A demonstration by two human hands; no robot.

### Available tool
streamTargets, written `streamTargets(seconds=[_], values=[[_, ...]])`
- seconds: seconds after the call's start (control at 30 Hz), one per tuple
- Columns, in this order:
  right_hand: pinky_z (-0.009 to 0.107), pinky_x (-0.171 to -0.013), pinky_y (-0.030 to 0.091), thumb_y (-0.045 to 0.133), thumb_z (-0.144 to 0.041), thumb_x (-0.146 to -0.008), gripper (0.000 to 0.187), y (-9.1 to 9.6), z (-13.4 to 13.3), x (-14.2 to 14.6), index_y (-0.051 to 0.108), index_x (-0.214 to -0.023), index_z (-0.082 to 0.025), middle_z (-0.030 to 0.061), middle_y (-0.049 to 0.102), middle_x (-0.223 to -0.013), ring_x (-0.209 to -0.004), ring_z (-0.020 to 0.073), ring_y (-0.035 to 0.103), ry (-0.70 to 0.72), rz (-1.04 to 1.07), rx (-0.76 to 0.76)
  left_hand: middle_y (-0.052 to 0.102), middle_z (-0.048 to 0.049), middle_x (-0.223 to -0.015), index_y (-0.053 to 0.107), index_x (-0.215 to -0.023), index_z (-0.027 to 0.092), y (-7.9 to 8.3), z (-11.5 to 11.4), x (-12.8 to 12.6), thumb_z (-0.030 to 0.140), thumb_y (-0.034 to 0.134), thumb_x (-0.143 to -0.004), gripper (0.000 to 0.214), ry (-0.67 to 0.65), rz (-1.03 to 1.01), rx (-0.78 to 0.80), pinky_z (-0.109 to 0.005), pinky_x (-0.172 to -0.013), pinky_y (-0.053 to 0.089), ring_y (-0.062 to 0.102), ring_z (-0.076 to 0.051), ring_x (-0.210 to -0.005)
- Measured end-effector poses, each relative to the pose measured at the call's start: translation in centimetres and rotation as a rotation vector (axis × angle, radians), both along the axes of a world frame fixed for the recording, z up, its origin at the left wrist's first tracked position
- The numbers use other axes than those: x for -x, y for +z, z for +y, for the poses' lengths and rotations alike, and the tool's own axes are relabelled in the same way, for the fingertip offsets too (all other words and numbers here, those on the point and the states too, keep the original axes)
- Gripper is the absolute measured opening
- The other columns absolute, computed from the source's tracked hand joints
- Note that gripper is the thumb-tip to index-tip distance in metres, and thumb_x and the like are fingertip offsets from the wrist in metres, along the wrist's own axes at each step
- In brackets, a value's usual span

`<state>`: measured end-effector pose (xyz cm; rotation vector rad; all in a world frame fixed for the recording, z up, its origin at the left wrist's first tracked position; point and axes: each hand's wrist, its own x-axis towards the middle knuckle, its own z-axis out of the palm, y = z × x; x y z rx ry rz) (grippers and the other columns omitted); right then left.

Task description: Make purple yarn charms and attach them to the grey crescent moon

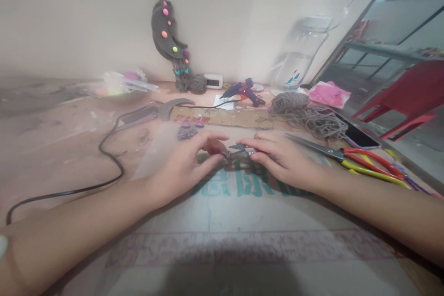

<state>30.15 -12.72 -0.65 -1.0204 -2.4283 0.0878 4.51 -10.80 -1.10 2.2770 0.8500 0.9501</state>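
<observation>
Head camera looks down on both my hands, which meet just on my side of the brown cardboard strip (225, 118). My left hand (187, 164) is closed in a pinch, thumb and forefinger gripping a small dark piece (227, 154). The piece is too blurred for me to say what it is made of. My right hand (282, 157) is closed too, its fingers wrapped around a little metal tool (244, 150). It looks like a pair of thread snips, and its tip touches the piece. Both hands rest on the printed sheet (243, 208), which runs from the strip toward me.

Some of the work looks finished, I judge. A few purple pieces (187, 130) lie together at the strip's left end, on its near side, apart from my hands. The one I hold seems to be in the middle of being trimmed or shaped, so it is not yet ready to join them.

More seems to be left. Past the strip's right end the grey twine (305, 111) lies partly unwound in a loose heap. The blue glue gun (243, 91) stands behind the strip with a red light on, and nothing is at its nozzle. The big scissors (360, 159), red and yellow in the handles, lie unused to the right of the strip and nearer me.
</observation>
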Motion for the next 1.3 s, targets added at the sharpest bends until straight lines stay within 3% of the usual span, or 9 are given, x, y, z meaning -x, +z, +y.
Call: streamTargets(seconds=[0.6, 1.0, 1.17, 1.3], values=[[0.028, -0.065, 0.036, 0.042, -0.029, -0.103, 0.034, 0.16, -0.11, 0.17, 0.066, -0.119, -0.012, 0.0038, 0.056, -0.077, -0.07, 0.0159, 0.049, 0.084, -0.016, -0.066, 0.073, 0.0004, -0.096, 0.053, -0.123, 0.022, -0.36, 0.14, 0.05, 0.019, 0.058, -0.092, 0.031, -0.021, 0.005, -0.052, -0.028, -0.082, 0.053, 0.069, -0.013, -0.087], [0.027, -0.063, 0.037, 0.044, -0.028, -0.102, 0.033, 0.08, 0.01, 0.16, 0.068, -0.116, -0.009, 0.0038, 0.055, -0.075, -0.068, 0.0152, 0.05, 0.098, 0.014, -0.12, 0.073, 0.0005, -0.095, 0.053, -0.123, 0.022, -0.26, -0.03, 0.09, 0.018, 0.058, -0.093, 0.031, -0.024, 0.003, -0.038, -0.027, -0.081, 0.053, 0.068, -0.012, -0.088], [0.027, -0.065, 0.042, 0.04, -0.029, -0.104, 0.036, 0.39, -0.13, -0.05, 0.063, -0.124, -0.01, 0.005, 0.058, -0.08, -0.074, 0.0164, 0.054, 0.004, 0.086, -0.1, 0.072, -0.0002, -0.096, 0.053, -0.123, 0.022, -0.18, 0.05, -0.06, 0.018, 0.059, -0.092, 0.032, -0.021, -0.063, 0.066, -0.028, -0.082, 0.054, 0.069, -0.013, -0.088], [0.028, -0.066, 0.042, 0.042, -0.032, -0.103, 0.034, 0.36, -0.13, -0.15, 0.064, -0.119, -0.012, 0.0051, 0.058, -0.08, -0.075, 0.0172, 0.054, 0.022, 0.09, -0.133, 0.071, -0.0012, -0.096, 0.055, -0.12, 0.021, -0.14, 0.16, -0.27, 0.019, 0.063, -0.09, 0.031, 0.001, -0.171, 0.207, -0.028, -0.084, 0.056, 0.069, -0.013, -0.089]])
